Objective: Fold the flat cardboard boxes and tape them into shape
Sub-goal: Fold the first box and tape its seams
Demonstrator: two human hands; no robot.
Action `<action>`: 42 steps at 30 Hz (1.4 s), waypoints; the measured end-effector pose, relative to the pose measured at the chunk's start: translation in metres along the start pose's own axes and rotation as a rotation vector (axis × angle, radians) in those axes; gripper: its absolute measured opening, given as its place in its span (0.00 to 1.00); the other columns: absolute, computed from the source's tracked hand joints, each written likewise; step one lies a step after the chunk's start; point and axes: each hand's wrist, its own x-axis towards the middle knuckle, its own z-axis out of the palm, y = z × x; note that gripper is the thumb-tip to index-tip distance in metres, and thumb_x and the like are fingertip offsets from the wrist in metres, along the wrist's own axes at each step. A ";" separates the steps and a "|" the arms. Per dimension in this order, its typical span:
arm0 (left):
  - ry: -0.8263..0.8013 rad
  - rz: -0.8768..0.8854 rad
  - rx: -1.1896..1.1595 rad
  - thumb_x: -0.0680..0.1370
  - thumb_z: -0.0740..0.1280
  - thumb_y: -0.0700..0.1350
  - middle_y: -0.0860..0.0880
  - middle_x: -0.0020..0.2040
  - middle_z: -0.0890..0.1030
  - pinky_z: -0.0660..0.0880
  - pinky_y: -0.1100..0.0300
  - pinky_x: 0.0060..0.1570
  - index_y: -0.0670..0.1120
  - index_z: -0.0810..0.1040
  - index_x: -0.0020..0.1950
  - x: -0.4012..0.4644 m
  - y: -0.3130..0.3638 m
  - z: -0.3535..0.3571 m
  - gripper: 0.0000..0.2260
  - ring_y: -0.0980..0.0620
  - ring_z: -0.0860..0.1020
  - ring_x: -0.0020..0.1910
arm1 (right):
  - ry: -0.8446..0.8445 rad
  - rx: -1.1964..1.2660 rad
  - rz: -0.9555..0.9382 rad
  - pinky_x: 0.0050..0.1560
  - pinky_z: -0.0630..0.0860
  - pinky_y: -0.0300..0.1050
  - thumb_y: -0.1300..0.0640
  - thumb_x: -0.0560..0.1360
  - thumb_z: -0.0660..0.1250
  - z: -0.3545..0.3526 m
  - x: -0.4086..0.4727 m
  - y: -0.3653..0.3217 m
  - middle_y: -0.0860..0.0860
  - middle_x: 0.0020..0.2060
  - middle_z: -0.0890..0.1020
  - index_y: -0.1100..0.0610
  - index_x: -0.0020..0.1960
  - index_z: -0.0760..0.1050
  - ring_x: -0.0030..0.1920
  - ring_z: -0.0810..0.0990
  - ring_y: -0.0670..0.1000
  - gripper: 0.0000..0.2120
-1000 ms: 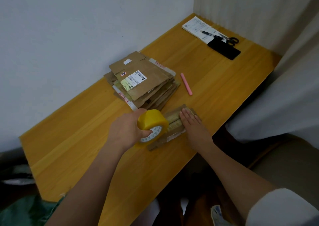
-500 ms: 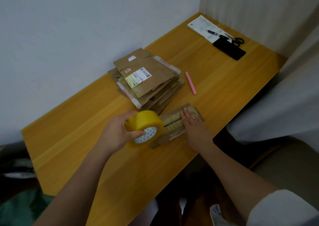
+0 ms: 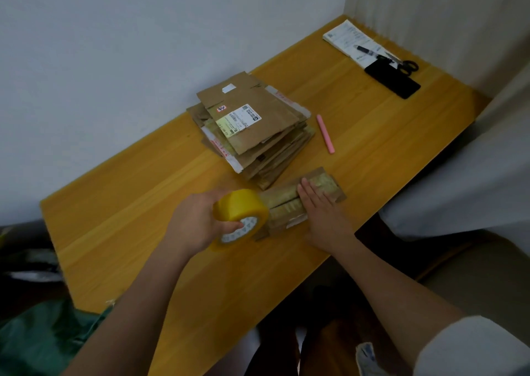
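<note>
Left hand [image 3: 198, 222] grips yellow tape roll [image 3: 240, 217], thumb in its core. Right hand [image 3: 322, 213] flat, fingers straight, pressing small cardboard box [image 3: 289, 203] on bench [image 3: 129, 232], roll touching the box's left end. Stack of flat boxes [image 3: 249, 128] beyond both hands; pink pen [image 3: 325, 133] beyond the right.

The long orange-yellow wooden table [image 3: 358, 134] is showing a smooth, faintly sheened grain. The stack of flattened brown cardboard boxes [image 3: 252, 134] is looking matt and creased, with white paper labels. The small folded brown cardboard box [image 3: 321, 184] is carrying glossy tape strips. The fat yellow roll of plastic tape [image 3: 241, 213] is gleaming slightly.
</note>
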 end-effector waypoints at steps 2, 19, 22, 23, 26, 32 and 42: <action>-0.009 -0.020 -0.023 0.68 0.77 0.55 0.48 0.62 0.80 0.74 0.54 0.48 0.51 0.73 0.70 -0.005 -0.002 0.005 0.32 0.45 0.77 0.57 | 0.022 -0.011 0.012 0.78 0.40 0.49 0.55 0.74 0.65 0.000 0.000 -0.001 0.49 0.76 0.31 0.55 0.78 0.30 0.77 0.32 0.48 0.49; -0.016 -0.198 0.060 0.68 0.77 0.55 0.44 0.63 0.79 0.75 0.49 0.51 0.53 0.69 0.73 -0.013 -0.011 0.028 0.35 0.40 0.76 0.60 | 0.061 -0.065 -0.154 0.74 0.33 0.47 0.27 0.70 0.39 0.010 0.007 -0.017 0.49 0.77 0.34 0.55 0.79 0.34 0.76 0.32 0.46 0.47; -0.021 -0.251 0.089 0.68 0.77 0.56 0.43 0.62 0.80 0.76 0.49 0.49 0.53 0.68 0.74 -0.012 -0.010 0.036 0.36 0.40 0.77 0.59 | 0.057 -0.102 -0.174 0.76 0.37 0.49 0.27 0.69 0.37 0.008 0.009 -0.012 0.49 0.77 0.34 0.55 0.79 0.34 0.77 0.34 0.47 0.47; -0.022 -0.271 0.070 0.68 0.77 0.56 0.43 0.61 0.80 0.76 0.49 0.49 0.53 0.68 0.74 -0.014 -0.009 0.039 0.36 0.40 0.77 0.59 | 0.063 -0.101 -0.174 0.77 0.38 0.50 0.27 0.69 0.37 0.008 0.009 -0.013 0.49 0.77 0.35 0.55 0.79 0.35 0.77 0.35 0.47 0.47; -0.033 -0.304 -0.058 0.69 0.77 0.53 0.42 0.64 0.78 0.75 0.48 0.51 0.50 0.67 0.74 -0.018 -0.011 0.046 0.36 0.40 0.75 0.62 | 0.065 -0.050 -0.140 0.75 0.34 0.48 0.26 0.69 0.36 0.010 0.009 -0.017 0.47 0.78 0.36 0.53 0.79 0.36 0.77 0.35 0.45 0.47; -0.067 -0.329 -0.335 0.68 0.76 0.56 0.46 0.68 0.73 0.71 0.53 0.58 0.48 0.70 0.72 -0.018 -0.014 0.043 0.36 0.44 0.70 0.68 | 0.108 0.020 -0.050 0.73 0.31 0.54 0.22 0.67 0.37 0.014 0.008 -0.030 0.46 0.78 0.37 0.53 0.80 0.40 0.77 0.37 0.46 0.51; -0.153 -0.408 -0.459 0.76 0.71 0.50 0.48 0.61 0.80 0.74 0.48 0.62 0.47 0.79 0.63 0.010 -0.008 0.048 0.16 0.47 0.77 0.62 | 0.168 0.023 0.002 0.73 0.33 0.59 0.24 0.69 0.40 0.019 0.009 -0.036 0.46 0.79 0.43 0.54 0.80 0.46 0.78 0.39 0.45 0.49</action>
